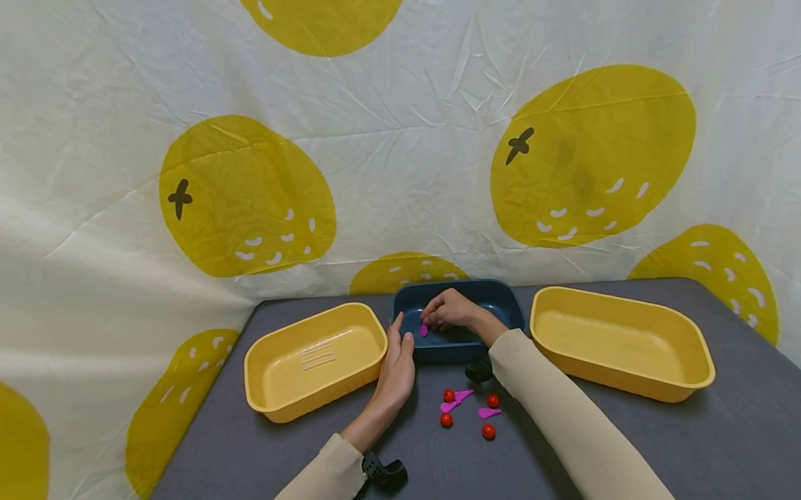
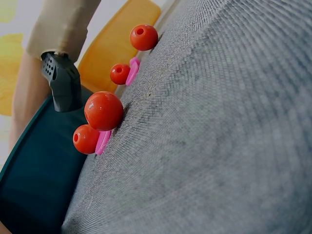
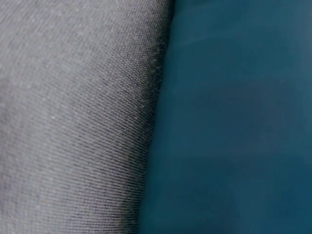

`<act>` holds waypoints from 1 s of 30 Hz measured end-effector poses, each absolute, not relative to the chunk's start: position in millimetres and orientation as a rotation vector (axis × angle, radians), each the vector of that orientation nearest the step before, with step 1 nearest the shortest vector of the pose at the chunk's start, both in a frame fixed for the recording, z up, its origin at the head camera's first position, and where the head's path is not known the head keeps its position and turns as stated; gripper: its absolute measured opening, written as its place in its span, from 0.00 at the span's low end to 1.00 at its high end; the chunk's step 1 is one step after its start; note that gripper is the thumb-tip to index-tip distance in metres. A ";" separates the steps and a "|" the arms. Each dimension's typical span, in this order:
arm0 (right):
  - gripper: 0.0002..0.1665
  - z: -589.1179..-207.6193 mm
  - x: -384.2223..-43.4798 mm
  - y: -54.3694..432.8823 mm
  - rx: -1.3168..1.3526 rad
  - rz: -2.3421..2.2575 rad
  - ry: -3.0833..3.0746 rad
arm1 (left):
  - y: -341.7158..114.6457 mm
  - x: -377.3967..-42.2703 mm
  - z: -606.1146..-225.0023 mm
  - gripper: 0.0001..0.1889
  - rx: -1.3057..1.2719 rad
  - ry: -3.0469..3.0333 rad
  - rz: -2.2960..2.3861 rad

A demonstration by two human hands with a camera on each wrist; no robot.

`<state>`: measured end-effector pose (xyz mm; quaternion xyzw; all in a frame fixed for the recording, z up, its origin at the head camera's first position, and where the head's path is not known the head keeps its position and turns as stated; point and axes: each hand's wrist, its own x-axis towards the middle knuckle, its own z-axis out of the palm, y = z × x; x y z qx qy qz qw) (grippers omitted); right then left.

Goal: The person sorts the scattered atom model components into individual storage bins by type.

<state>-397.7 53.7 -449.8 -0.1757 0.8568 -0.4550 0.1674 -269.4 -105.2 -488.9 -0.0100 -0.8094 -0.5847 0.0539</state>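
Observation:
My right hand [image 1: 450, 309] reaches into the dark blue bin [image 1: 473, 350], its fingertips pinching a small pink teardrop-shaped piece [image 1: 424, 329] low over the bin's left part. Beside that bin's left wall, my left hand [image 1: 396, 368] stands with straight fingers, between it and the left yellow bin [image 1: 318, 401]. On the table in front lie several red beads [image 1: 489, 431], round with a hole, and more pink pieces [image 1: 488, 412]. Both show in the left wrist view, where one bead [image 2: 104, 111] looms largest. Only the blue bin's wall [image 3: 234, 117] and cloth fill the right wrist view.
Several thin pale sticks [image 1: 318, 355] lie inside the left yellow bin. Another yellow bin [image 1: 637, 376] stands to the right of the blue one. Grey cloth [image 1: 441, 477] covers the table, and a fruit-print curtain [image 1: 411, 183] hangs behind it.

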 end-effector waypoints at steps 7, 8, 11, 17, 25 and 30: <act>0.11 -451.6 -398.8 52.0 -0.534 -1.269 2.479 | -104.5 -268.8 -489.6 0.30 -0.026 -2.457 -1.769; 0.11 -451.8 -398.6 51.7 -0.537 -1.268 2.487 | -104.3 -268.8 -489.7 0.30 -0.026 -2.457 -1.767; 0.11 -451.9 -397.6 51.0 -0.535 -1.268 2.506 | -104.1 -268.8 -489.9 0.30 -0.030 -2.455 -1.763; 0.10 -452.2 -396.2 50.0 -0.519 -1.266 2.531 | -103.8 -269.3 -490.2 0.30 -0.034 -2.448 -1.760; 0.09 -451.9 -394.8 49.0 -0.528 -1.249 2.564 | -103.8 -269.4 -490.0 0.30 -0.030 -2.451 -1.755; 0.09 -453.4 -395.5 48.3 -0.500 -1.248 2.573 | -104.2 -269.3 -490.0 0.30 -0.038 -2.453 -1.756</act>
